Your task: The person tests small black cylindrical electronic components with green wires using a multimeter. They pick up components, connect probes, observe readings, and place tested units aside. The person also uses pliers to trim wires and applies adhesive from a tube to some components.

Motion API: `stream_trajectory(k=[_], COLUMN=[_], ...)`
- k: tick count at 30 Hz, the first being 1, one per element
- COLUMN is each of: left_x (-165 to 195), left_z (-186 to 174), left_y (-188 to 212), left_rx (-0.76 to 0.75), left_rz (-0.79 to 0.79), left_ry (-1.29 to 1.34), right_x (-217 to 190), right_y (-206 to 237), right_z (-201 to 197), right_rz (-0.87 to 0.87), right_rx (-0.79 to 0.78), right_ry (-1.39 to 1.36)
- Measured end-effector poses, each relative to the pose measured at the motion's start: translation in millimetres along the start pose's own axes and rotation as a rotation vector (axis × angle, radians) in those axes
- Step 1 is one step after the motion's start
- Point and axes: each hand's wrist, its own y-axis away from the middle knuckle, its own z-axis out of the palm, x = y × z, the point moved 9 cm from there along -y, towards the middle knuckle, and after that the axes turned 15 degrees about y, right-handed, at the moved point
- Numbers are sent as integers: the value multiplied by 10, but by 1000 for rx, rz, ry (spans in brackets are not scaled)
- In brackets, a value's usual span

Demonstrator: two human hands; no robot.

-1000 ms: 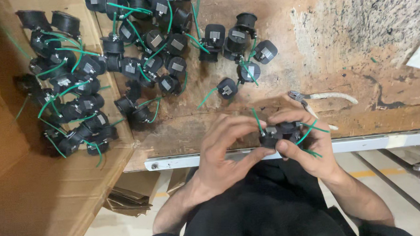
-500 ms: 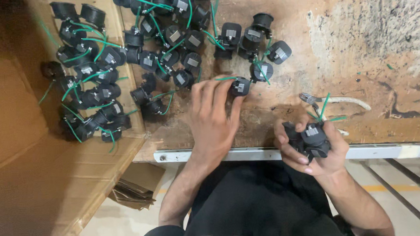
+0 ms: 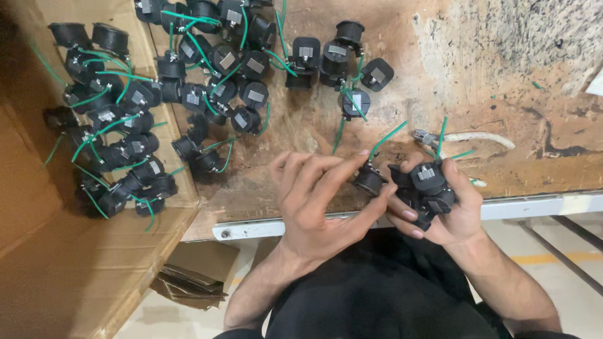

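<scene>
My right hand [image 3: 443,208] is closed around a bunch of several small black round sockets with green wires [image 3: 428,185], at the near edge of the worn wooden bench [image 3: 512,82]. My left hand [image 3: 319,195] pinches one more black socket with a green wire [image 3: 370,180] between thumb and fingertips and holds it right against the bunch. A heap of the same black sockets with green wires [image 3: 231,72] lies across the bench top farther away, and more of them [image 3: 113,142] spill over a cardboard flap on the left.
A large open cardboard box [image 3: 44,265] stands at the left of the bench. A white cable end [image 3: 471,138] lies on the bench beyond my right hand. A metal rail [image 3: 550,206] runs along the bench's near edge. Folded cardboard [image 3: 189,287] lies on the floor.
My left hand reached out to a socket on the bench half a second ago, then came back with it to the bunch in my right hand.
</scene>
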Motion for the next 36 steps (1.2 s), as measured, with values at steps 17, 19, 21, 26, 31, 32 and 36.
stream_trajectory(k=[17, 19, 21, 26, 31, 32, 36], left_x=[-403, -382, -389, -361, -462, -467, -445], left_z=[118, 191, 286, 278, 288, 317, 399], left_y=[-144, -260, -332, -243, -133, -153, -195], left_rx=[7, 50, 69, 97, 37, 31, -7], left_rz=[-140, -47, -32, -47, -148, -141, -162], left_ry=[-333, -404, -407, -309, -237, -251, -252], right_x=[-49, -59, -56, -74, -69, -76, -70], right_y=[-62, -72, -74, -71, -69, -68, -53], right_z=[113, 145, 154, 119, 116, 127, 112], right_rz=[-36, -33, -19, -35, -41, -52, -56], right_rx=[13, -20, -33, -7, 3, -11, -1], right_ry=[23, -18, -70, -22, 5, 15, 13])
